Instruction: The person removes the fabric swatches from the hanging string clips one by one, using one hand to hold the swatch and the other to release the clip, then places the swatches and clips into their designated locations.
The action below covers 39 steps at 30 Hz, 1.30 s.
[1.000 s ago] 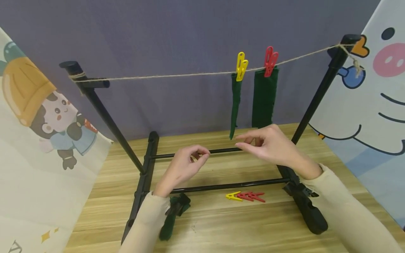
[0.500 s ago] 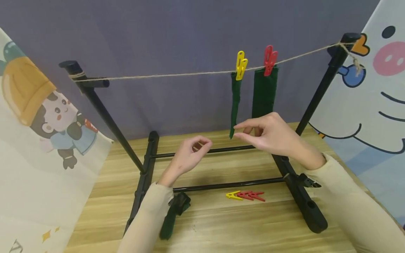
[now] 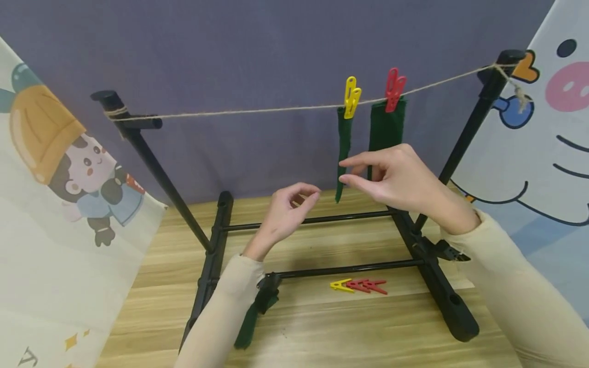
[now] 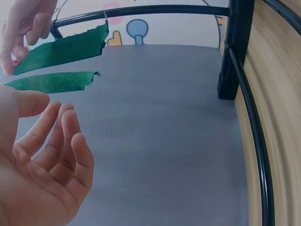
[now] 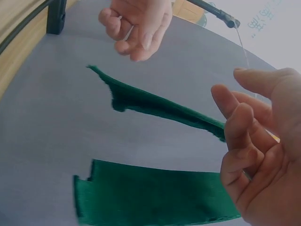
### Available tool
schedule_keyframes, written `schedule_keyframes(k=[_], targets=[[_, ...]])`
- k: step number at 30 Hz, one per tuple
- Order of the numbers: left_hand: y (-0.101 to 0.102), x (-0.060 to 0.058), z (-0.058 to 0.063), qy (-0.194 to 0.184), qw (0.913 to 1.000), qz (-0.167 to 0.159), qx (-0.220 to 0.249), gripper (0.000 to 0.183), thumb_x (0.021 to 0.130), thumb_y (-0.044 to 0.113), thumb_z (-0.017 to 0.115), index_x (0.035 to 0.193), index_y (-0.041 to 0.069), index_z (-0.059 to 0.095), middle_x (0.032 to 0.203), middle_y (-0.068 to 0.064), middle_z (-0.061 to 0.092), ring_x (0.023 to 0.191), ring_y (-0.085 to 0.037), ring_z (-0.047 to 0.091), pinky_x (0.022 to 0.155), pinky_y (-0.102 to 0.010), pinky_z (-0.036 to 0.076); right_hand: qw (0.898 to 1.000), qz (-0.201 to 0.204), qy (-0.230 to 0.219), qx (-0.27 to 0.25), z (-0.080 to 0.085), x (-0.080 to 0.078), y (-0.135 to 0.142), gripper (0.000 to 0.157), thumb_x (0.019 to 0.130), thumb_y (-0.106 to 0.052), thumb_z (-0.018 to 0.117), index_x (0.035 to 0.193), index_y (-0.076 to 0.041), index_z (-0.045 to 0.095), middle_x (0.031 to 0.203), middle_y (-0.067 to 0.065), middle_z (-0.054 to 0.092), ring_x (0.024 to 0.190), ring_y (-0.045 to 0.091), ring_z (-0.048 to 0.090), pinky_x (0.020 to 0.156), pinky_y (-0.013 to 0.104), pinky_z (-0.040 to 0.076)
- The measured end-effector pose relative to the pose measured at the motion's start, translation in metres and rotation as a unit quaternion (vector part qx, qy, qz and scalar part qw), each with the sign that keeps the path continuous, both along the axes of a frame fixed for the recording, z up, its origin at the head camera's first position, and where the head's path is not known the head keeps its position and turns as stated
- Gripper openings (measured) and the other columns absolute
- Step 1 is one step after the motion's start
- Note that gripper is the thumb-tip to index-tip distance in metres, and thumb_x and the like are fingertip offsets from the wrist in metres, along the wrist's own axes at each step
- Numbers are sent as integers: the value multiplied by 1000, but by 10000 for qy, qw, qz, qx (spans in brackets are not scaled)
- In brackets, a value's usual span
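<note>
Two green cloth strips hang from a string line: a narrow, folded-looking one [image 3: 344,134] under a yellow clothespin [image 3: 352,98] and a wider one [image 3: 385,124] under a red clothespin [image 3: 394,91]. My right hand [image 3: 398,176] is raised at the narrow strip, thumb and index finger apart with nothing between them; it hides the wide strip's lower part in the head view. In the right wrist view, the narrow strip [image 5: 160,104] runs behind the fingers. My left hand [image 3: 287,209] hovers left of the strips, fingers loosely bent and holding nothing.
A black frame with two posts [image 3: 161,176] carries the string [image 3: 239,111]. One yellow clothespin [image 3: 341,285] and some red clothespins [image 3: 368,286] lie on the wooden table [image 3: 331,327]. Dark green cloth [image 3: 250,322] lies by the left sleeve. Printed panels stand on both sides.
Both hands have risen. The right one has come up alongside the narrow strip, and the left has also shifted rightward. Clothespins and hanging strips stay where they were.
</note>
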<state>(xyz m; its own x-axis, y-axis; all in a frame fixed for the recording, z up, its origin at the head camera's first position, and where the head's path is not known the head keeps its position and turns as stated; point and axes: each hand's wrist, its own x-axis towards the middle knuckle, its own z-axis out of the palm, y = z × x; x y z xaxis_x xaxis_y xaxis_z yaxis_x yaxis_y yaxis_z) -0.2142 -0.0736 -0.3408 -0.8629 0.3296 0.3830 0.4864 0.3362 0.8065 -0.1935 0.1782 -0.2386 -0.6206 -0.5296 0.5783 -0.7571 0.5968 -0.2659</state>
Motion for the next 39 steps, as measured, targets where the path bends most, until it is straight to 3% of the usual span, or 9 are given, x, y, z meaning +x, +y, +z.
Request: schedule_keyframes(k=[6,11,14,20,24,28,33,39], targets=[[7,-2,7,85,9998,69,164,26,103,36,60,119,21,73,113,3,73,88,-19,69,75,-36,57,9994,-66,337,-59,13,0,0,23,89,-19,80,111,-17,80,73,-8,72,39,-3,39,40,20,30],[13,-5,19,257,9990,123,354,28,102,37,60,123,22,72,119,4,73,86,-15,68,76,-35,57,9948,-165,961,-304,27,0,-1,21,87,-17,81,108,-15,81,53,-10,60,40,-4,39,43,18,31],[19,-5,26,316,9982,112,489,30,102,37,60,125,22,71,121,4,72,85,-17,67,73,-33,55,9891,-257,1349,-532,37,1,0,21,87,-16,81,107,-13,81,51,-7,58,41,-4,38,44,16,30],[33,-5,35,293,9962,33,825,33,104,40,58,127,19,70,119,0,73,82,-17,70,67,-35,56,9793,-400,1753,-932,56,1,-1,21,91,-17,76,111,-10,80,79,5,76,46,-5,42,49,12,32],[41,-6,42,390,9941,-40,1007,35,105,38,57,129,16,68,122,-3,72,83,-16,70,70,-36,58,9743,-543,1909,-1065,65,4,-3,24,92,-16,74,114,-7,78,98,9,79,54,-12,44,55,9,35],[46,-7,49,482,9928,-58,1093,36,104,34,57,134,16,65,129,-1,70,83,-15,70,72,-34,58,9755,-753,1710,-1159,72,5,-6,30,95,-19,70,123,-9,75,112,9,76,58,-17,45,57,8,37],[52,-8,56,411,9913,-201,1236,40,105,31,57,142,17,58,137,-4,65,86,-19,71,79,-32,59,9833,-1032,1107,-1012,76,5,-11,39,99,-25,64,137,-16,66,121,5,73,49,-13,44,48,14,32],[55,-10,58,215,9902,-302,1346,40,105,29,57,143,16,56,131,-7,66,88,-23,70,80,-32,59,9902,-1083,491,-732,79,4,-14,47,103,-31,57,148,-20,54,136,2,67,52,-17,52,43,17,37]])
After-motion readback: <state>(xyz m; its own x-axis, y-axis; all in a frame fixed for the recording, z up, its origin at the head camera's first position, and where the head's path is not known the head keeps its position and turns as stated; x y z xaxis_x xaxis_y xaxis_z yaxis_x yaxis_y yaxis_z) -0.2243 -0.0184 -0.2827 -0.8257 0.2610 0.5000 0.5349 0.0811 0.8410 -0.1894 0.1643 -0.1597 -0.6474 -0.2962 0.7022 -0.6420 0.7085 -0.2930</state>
